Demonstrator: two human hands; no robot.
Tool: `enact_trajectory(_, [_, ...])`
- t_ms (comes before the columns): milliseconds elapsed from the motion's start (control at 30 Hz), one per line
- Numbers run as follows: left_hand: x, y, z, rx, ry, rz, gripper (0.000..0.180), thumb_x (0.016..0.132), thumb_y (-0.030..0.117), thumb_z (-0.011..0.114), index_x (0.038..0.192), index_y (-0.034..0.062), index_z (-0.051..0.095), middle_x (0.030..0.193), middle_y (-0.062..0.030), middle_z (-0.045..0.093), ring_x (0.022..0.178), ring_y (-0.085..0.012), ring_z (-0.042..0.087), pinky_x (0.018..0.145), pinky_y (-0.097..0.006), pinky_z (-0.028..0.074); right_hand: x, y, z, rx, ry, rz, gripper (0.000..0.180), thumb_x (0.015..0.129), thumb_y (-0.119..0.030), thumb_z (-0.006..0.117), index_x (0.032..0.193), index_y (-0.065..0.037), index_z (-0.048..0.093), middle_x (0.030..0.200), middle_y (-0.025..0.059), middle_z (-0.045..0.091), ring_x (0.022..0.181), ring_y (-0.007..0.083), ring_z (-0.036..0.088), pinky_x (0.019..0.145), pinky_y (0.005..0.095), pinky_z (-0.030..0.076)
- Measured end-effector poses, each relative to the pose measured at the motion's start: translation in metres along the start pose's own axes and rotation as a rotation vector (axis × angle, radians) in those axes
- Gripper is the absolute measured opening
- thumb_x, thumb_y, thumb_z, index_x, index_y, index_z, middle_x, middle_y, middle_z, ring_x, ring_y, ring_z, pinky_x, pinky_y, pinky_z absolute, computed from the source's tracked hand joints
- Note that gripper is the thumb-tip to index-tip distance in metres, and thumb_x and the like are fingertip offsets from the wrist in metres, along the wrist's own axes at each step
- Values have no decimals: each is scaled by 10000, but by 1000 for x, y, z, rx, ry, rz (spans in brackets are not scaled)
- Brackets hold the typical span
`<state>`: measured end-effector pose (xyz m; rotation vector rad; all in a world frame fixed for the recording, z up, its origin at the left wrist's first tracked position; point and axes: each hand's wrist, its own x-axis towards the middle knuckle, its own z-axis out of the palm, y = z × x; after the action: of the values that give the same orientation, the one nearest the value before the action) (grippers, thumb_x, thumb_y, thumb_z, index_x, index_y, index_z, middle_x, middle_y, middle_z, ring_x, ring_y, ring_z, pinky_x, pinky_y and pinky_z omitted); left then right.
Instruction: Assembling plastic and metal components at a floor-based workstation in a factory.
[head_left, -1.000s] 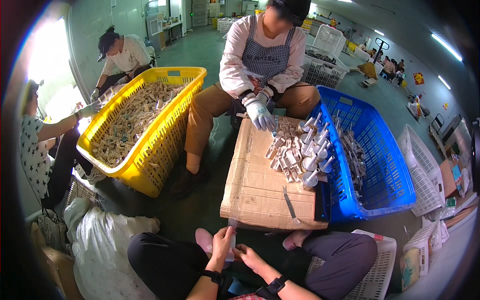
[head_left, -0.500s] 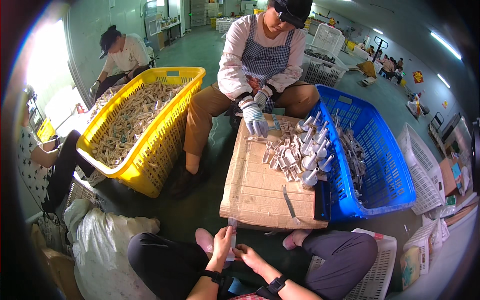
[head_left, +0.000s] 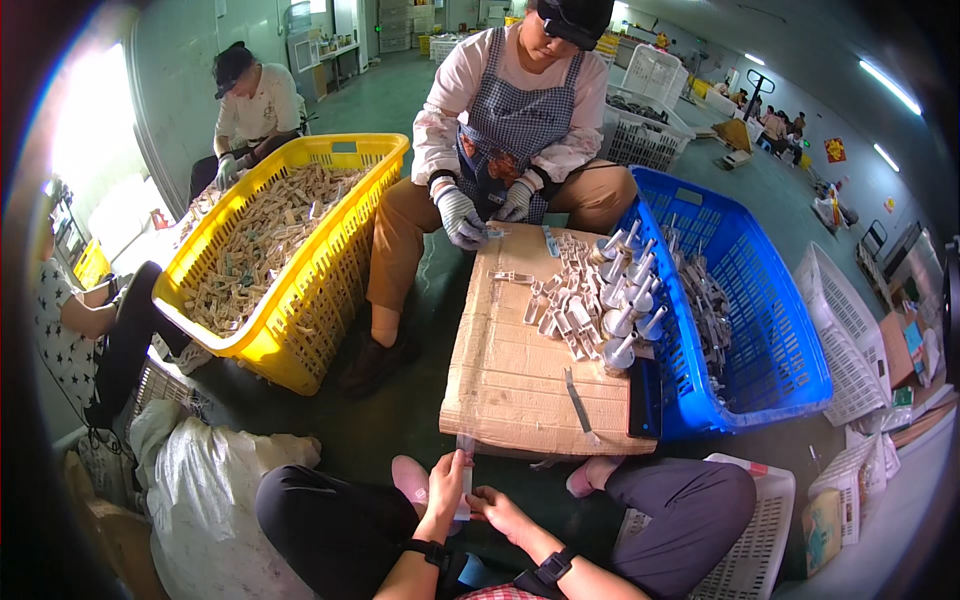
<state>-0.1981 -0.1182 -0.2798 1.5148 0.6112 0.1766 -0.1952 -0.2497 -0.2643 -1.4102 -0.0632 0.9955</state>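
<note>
Just off the near edge of the cardboard-topped surface (head_left: 510, 380), my left hand (head_left: 443, 490) has its fingers closed around a pale, translucent strip-like piece (head_left: 463, 508). My right hand (head_left: 500, 513) pinches the same piece from the other side, low down. Its exact kind cannot be made out. On the cardboard lie a heap of pale channel-shaped plastic parts (head_left: 575, 318), several round-based parts with white stems (head_left: 622, 322) and a thin grey metal strip (head_left: 578, 405).
Beside the cardboard stands a blue crate (head_left: 765, 340) of parts; a dark flat device (head_left: 645, 400) lies next to it. A yellow crate (head_left: 330, 300) full of small pieces stands left. Opposite sits a gloved co-worker (head_left: 520, 110). White sacks (head_left: 220, 490) lie lower left.
The co-worker opposite has drawn the gloved hands back from the parts to the cardboard's far left corner. The far-left person's hand has shifted to the yellow crate. My hands hardly move.
</note>
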Motion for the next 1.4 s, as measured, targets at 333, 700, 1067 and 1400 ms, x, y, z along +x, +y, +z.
enact_trajectory(333, [2, -6, -2, -9, -13, -2, 351, 930, 285, 434, 945, -35, 577, 868, -81, 617, 823, -133, 552, 762, -254, 424, -3, -8, 1, -1, -46, 18, 312, 884, -288, 532, 994, 3, 514, 924, 36, 533, 870, 104, 519, 763, 237, 455])
enact_trajectory(700, [2, -7, 0, 28, -13, -12, 336, 926, 267, 438, 973, -37, 573, 872, -83, 618, 816, -130, 555, 757, -251, 429, -1, -2, -1, 12, -33, 26, 305, 881, -275, 537, 991, 8, 513, 929, 41, 534, 870, 107, 526, 771, 237, 459])
enact_trajectory(1067, [1, -3, -1, 35, -11, -15, 332, 925, 266, 439, 968, -34, 574, 870, -82, 620, 807, -131, 556, 737, -251, 432, -1, -5, 0, 22, -46, 20, 300, 878, -280, 540, 992, -4, 517, 931, 41, 539, 870, 110, 527, 768, 239, 457])
enact_trajectory(1400, [-1, -1, -1, 16, -9, -17, 325, 922, 260, 447, 981, -33, 573, 874, -83, 623, 815, -132, 556, 741, -249, 429, -2, -3, 1, 30, -45, 13, 289, 878, -278, 538, 987, -11, 517, 917, 40, 540, 861, 113, 528, 764, 242, 455])
